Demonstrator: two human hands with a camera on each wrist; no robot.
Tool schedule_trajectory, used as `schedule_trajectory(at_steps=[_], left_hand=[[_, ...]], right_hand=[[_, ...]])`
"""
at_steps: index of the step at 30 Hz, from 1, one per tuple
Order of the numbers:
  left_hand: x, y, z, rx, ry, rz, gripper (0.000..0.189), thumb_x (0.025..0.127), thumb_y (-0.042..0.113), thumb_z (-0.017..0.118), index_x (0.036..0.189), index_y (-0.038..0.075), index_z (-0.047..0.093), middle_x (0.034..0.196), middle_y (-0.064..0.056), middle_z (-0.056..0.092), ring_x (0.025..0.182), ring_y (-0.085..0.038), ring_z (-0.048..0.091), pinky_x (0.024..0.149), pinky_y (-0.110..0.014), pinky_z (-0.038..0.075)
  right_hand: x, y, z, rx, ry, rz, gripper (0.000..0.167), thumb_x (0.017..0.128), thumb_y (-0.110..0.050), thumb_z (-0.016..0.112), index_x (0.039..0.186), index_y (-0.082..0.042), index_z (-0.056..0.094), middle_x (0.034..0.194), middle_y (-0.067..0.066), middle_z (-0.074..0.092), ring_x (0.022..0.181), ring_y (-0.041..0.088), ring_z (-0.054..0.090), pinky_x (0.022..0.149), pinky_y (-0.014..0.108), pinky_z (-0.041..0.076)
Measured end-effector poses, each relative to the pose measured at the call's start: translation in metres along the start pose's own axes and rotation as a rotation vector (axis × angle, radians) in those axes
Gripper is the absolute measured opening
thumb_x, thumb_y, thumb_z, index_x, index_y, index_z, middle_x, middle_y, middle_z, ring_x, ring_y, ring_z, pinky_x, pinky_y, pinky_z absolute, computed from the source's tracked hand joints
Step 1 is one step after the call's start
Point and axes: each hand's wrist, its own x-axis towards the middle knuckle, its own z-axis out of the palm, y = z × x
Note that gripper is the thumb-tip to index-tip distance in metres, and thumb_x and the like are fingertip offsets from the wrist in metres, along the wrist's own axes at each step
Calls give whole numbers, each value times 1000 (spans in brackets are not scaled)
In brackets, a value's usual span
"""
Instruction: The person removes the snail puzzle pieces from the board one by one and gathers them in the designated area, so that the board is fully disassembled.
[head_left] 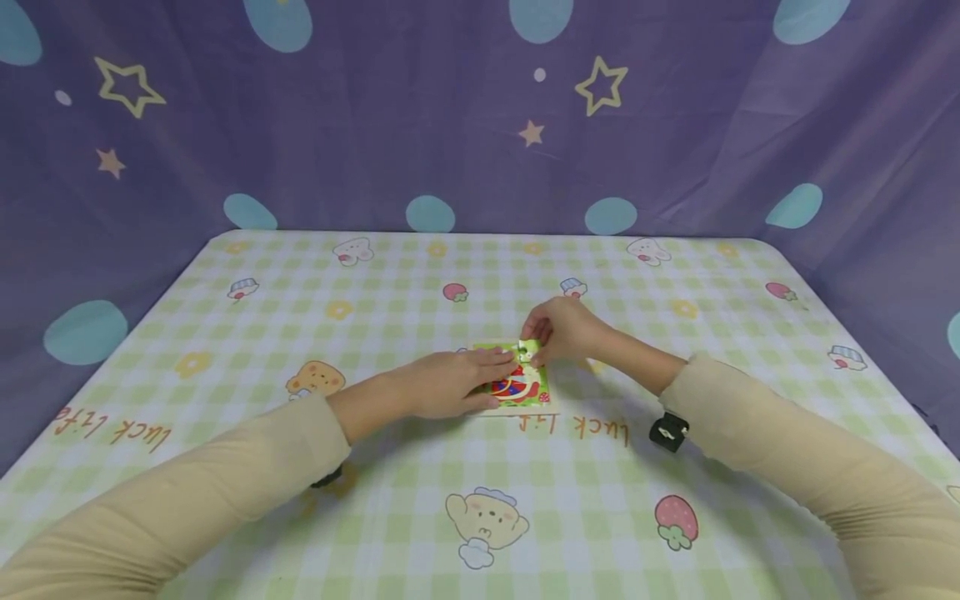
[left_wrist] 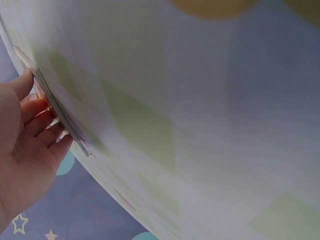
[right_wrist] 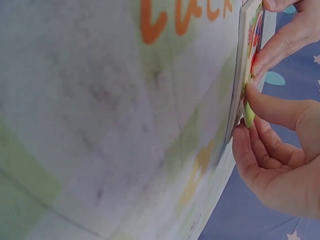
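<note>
A small wooden jigsaw puzzle (head_left: 525, 412) with a bright green, red and blue picture lies flat on the table. My left hand (head_left: 444, 385) rests on its left part, the fingers stretched over the picture and covering some of it. In the left wrist view the fingertips touch the face of the puzzle board (left_wrist: 62, 116), seen edge-on. At the far right corner my right hand (head_left: 570, 330) pinches a green puzzle piece (head_left: 528, 347). The right wrist view has this puzzle piece (right_wrist: 249, 115) tilted up from the board, between thumb and fingers.
A checked tablecloth (head_left: 375, 533) printed with cartoon figures and lettering covers the table. Behind it hangs a purple curtain (head_left: 465, 125) with stars and blue spots. A black wrist camera (head_left: 668, 432) sits under the right sleeve.
</note>
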Motion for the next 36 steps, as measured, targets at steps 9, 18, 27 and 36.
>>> schedule_trajectory(at_steps=[9,18,27,36], left_hand=[[0,0,0,1,2,0,60,99,41,48,151,15,31,160,-3,26,149,-20,26,119,-43,31],[1,1,-1,13,1,2,60,99,41,48,151,15,32,159,-3,26,148,-21,26,118,-44,31],[1,1,0,10,-1,7,60,100,42,48,151,15,31,160,-3,26,149,-21,25,119,-43,31],[0,2,-2,0,0,2,60,99,40,49,151,15,32,160,-2,26,149,-21,25,119,-43,31]], right_hand=[[-2,3,-2,119,22,14,21,72,0,80,91,0,73,87,14,74,76,14,68,75,26,58],[-1,3,-2,230,19,147,22,75,-5,80,96,-4,75,92,10,76,77,7,65,72,18,53],[-2,6,0,429,6,329,30,78,-12,79,105,-3,73,90,6,77,63,4,66,87,30,55],[-2,11,2,580,-27,382,32,81,-8,76,111,2,69,88,8,77,65,9,71,73,28,60]])
